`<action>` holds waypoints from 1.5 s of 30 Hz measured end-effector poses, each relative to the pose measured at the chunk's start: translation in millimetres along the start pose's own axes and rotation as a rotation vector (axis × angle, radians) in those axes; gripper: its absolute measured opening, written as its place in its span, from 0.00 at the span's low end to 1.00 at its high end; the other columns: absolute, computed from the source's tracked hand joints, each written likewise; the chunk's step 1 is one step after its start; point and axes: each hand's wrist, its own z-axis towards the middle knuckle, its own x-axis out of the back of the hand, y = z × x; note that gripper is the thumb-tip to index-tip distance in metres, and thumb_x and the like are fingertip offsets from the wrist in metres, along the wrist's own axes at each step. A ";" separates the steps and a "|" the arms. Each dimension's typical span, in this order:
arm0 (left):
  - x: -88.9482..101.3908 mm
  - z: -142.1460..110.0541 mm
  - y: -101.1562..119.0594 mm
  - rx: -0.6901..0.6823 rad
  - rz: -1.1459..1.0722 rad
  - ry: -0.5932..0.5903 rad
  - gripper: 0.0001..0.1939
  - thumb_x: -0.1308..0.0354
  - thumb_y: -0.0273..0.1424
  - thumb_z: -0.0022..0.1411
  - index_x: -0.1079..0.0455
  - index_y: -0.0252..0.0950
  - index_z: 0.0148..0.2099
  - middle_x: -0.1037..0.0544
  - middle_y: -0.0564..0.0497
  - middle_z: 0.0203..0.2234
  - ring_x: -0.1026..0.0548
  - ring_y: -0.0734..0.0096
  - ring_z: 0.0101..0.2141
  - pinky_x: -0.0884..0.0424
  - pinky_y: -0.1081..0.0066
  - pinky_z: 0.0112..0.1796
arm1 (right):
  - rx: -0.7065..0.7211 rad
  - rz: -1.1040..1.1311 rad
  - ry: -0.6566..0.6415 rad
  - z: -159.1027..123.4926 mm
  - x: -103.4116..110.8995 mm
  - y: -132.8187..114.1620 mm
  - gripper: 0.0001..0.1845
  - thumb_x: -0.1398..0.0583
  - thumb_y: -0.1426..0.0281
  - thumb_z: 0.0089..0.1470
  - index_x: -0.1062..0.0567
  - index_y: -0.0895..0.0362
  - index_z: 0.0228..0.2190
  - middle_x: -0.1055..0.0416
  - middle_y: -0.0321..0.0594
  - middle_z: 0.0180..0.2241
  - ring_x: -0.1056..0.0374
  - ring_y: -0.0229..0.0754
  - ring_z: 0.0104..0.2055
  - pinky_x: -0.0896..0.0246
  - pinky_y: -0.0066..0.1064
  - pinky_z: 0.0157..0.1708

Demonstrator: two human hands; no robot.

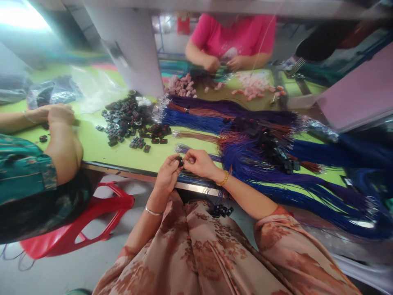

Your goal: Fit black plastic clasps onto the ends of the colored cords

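Observation:
Between the fingertips of my left hand (167, 175) is a small black plastic connector housing (179, 162), held just over the table's front edge. My right hand (199, 164) pinches at the housing's right side, on what looks like a thin wire end, mostly hidden by the fingers. Beyond my hands lies a heap of black connector housings (124, 119), some with red parts. To the right, blue wires (236, 153) are spread in a thick bundle, with brown wires (199, 135) beside them. Several black connectors (221, 210) hang on wires below the table edge.
At the left, a co-worker's arms (63, 127) rest on the green table (95, 153) near plastic bags (95, 90). Across from me, a person in a pink shirt (233, 37) works behind pale pink connectors (182, 86). A red stool (101, 211) stands at lower left.

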 end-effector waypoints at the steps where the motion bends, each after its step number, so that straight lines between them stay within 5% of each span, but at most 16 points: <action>1: 0.0 -0.3 -0.6 -0.012 0.018 0.005 0.15 0.32 0.28 0.48 0.29 0.36 0.40 0.26 0.53 0.30 0.28 0.77 0.31 0.31 0.73 0.38 | 0.012 0.000 -0.001 -0.3 -1.3 0.7 0.05 0.41 0.69 0.44 0.29 0.58 0.23 0.38 0.30 0.19 0.46 0.31 0.22 0.52 0.24 0.25; 14: 3.1 1.4 -3.8 -0.053 0.094 0.091 0.17 0.31 0.29 0.45 0.29 0.34 0.38 0.25 0.54 0.26 0.29 0.80 0.26 0.32 0.76 0.32 | 0.152 -0.115 -0.030 -1.5 -8.9 5.0 0.04 0.43 0.72 0.48 0.29 0.60 0.25 0.33 0.35 0.23 0.42 0.34 0.25 0.50 0.25 0.28; 19: 7.4 5.6 -1.0 -0.052 0.098 0.113 0.16 0.32 0.30 0.46 0.29 0.35 0.39 0.24 0.52 0.30 0.28 0.78 0.29 0.31 0.74 0.34 | 0.131 -0.129 -0.141 21.5 6.6 7.5 0.08 0.46 0.72 0.53 0.26 0.59 0.30 0.29 0.36 0.26 0.38 0.35 0.28 0.47 0.24 0.31; 26: 9.4 9.5 -1.7 -0.038 0.092 0.112 0.16 0.32 0.30 0.47 0.29 0.35 0.39 0.24 0.52 0.31 0.27 0.77 0.31 0.31 0.74 0.36 | -0.184 -0.696 -0.089 82.3 27.8 41.3 0.14 0.48 0.70 0.58 0.24 0.57 0.39 0.29 0.51 0.42 0.33 0.48 0.42 0.42 0.33 0.40; 33: 8.1 6.2 -1.4 -0.017 0.062 0.125 0.16 0.31 0.30 0.46 0.28 0.35 0.39 0.24 0.52 0.30 0.27 0.77 0.31 0.31 0.75 0.34 | -0.102 -0.875 -0.150 87.7 20.4 53.8 0.17 0.47 0.74 0.56 0.29 0.65 0.46 0.31 0.59 0.45 0.34 0.51 0.46 0.42 0.36 0.44; 38: 6.3 5.3 -0.2 -0.021 0.060 0.108 0.16 0.31 0.30 0.46 0.28 0.35 0.38 0.25 0.52 0.31 0.27 0.77 0.31 0.31 0.75 0.35 | -0.101 -0.739 -0.050 87.8 24.9 49.0 0.14 0.50 0.74 0.58 0.30 0.63 0.44 0.28 0.54 0.41 0.33 0.48 0.40 0.44 0.34 0.39; 45: 3.5 6.3 -2.0 -0.049 0.036 0.084 0.14 0.33 0.29 0.48 0.29 0.36 0.39 0.25 0.52 0.31 0.28 0.77 0.32 0.31 0.74 0.36 | 0.126 -0.222 0.007 84.9 16.7 18.3 0.09 0.48 0.70 0.54 0.29 0.60 0.31 0.29 0.39 0.30 0.39 0.36 0.30 0.47 0.27 0.32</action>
